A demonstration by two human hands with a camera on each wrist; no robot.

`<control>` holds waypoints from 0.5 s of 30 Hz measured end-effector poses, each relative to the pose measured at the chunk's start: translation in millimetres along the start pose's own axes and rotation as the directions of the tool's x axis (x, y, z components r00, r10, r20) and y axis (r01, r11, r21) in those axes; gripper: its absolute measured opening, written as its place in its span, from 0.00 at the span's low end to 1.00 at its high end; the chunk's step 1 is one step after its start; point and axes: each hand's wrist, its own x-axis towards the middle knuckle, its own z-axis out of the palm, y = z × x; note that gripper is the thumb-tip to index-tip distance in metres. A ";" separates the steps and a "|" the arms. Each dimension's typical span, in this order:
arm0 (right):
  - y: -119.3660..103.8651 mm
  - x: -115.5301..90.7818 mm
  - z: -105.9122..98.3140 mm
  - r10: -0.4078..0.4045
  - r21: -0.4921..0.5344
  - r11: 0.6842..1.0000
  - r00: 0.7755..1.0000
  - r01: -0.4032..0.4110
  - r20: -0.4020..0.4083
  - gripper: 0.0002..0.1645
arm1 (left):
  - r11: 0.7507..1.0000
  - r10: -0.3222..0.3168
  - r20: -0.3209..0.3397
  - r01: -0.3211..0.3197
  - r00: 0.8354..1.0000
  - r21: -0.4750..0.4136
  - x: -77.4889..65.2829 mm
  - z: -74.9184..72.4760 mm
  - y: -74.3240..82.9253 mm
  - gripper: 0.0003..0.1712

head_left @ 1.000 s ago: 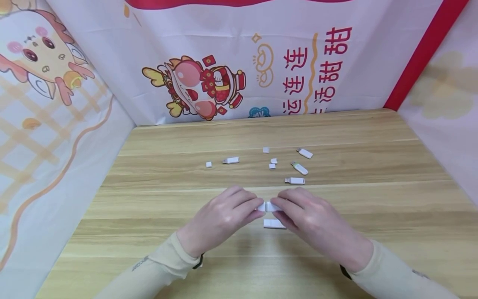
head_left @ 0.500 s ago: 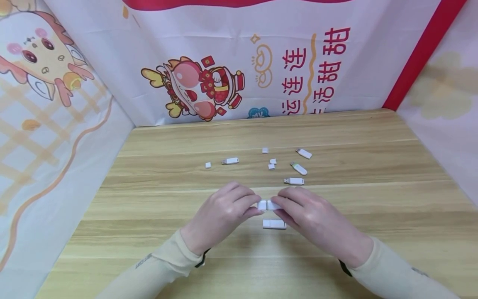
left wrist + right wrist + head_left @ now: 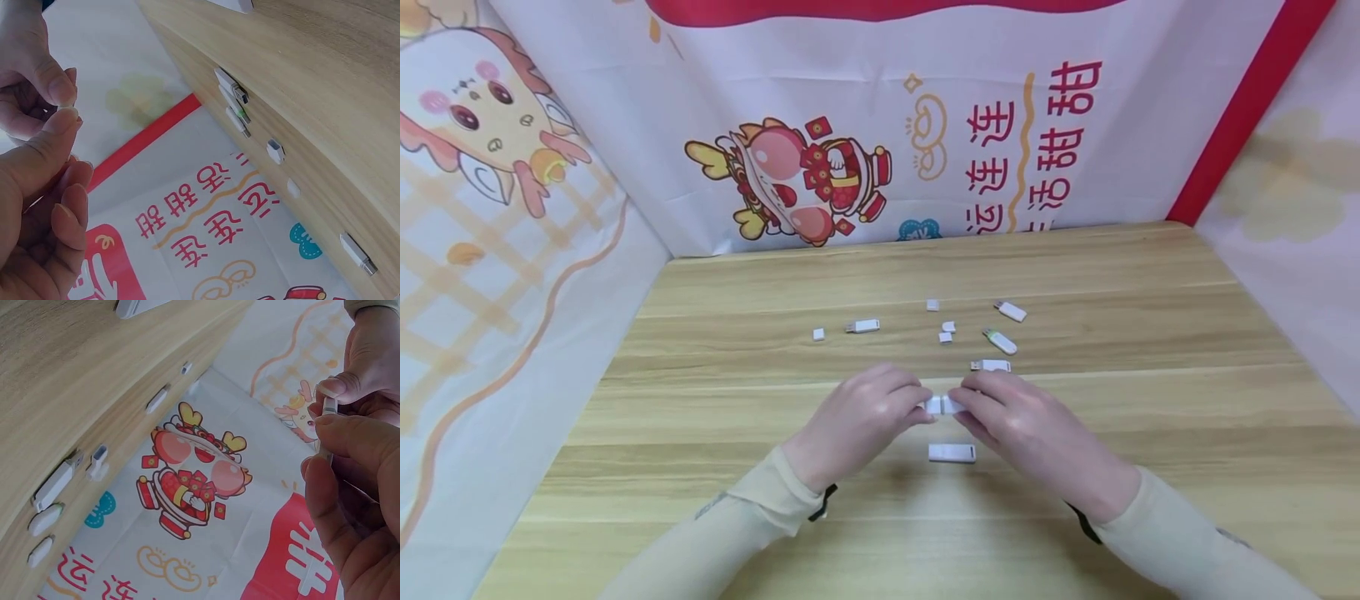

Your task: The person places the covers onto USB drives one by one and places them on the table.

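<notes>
In the head view my left hand point(image 3: 861, 417) pinches a small white cap point(image 3: 933, 405) between thumb and fingers. My right hand point(image 3: 1037, 433) pinches a white USB stick point(image 3: 951, 405), its far end hidden by the fingers. Cap and stick are in line above the table, with a thin seam between them. On the table just below the hands lies a capped white USB stick point(image 3: 952, 453). From the right wrist, a grey band point(image 3: 329, 406) shows between the two white parts. In the left wrist view, fingers hide most of both.
Beyond the hands lie uncapped USB sticks point(image 3: 991, 365), one with a green collar point(image 3: 1000, 341). Another uncapped stick point(image 3: 863, 326) and a loose cap point(image 3: 818, 334) are on the left. More caps point(image 3: 948, 327) lie mid-table. A printed cloth point(image 3: 865, 83) stands behind the wooden table point(image 3: 737, 283).
Both hands have moved slightly away from the body, uncovering more of the stick lying on the table. The left hand has also shifted right. Both hands keep their hold.
</notes>
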 end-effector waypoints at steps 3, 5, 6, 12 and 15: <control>2.3 0.8 2.7 -0.006 -0.012 1.000 1.000 0.006 -0.012 0.22 | 1.000 -0.011 0.018 0.011 1.000 -0.013 1.2 1.0 -1.5 0.12; 3.5 1.2 4.2 -0.008 -0.020 1.000 1.000 0.008 -0.016 0.22 | 1.000 -0.017 0.025 0.017 1.000 -0.016 1.6 1.3 -2.4 0.12; 4.1 1.5 4.9 -0.009 -0.023 1.000 1.000 0.008 -0.016 0.21 | 1.000 -0.018 0.026 0.019 0.999 -0.014 1.9 1.8 -2.9 0.12; 6.3 2.4 7.5 0.012 -0.035 0.999 1.000 -0.011 0.012 0.19 | 1.000 -0.019 0.032 0.019 0.999 -0.003 3.5 6.2 -5.9 0.12; 6.8 2.5 8.1 0.023 -0.047 0.999 0.999 -0.022 0.029 0.18 | 1.000 -0.019 0.045 0.019 0.999 0.001 4.5 6.8 -6.5 0.12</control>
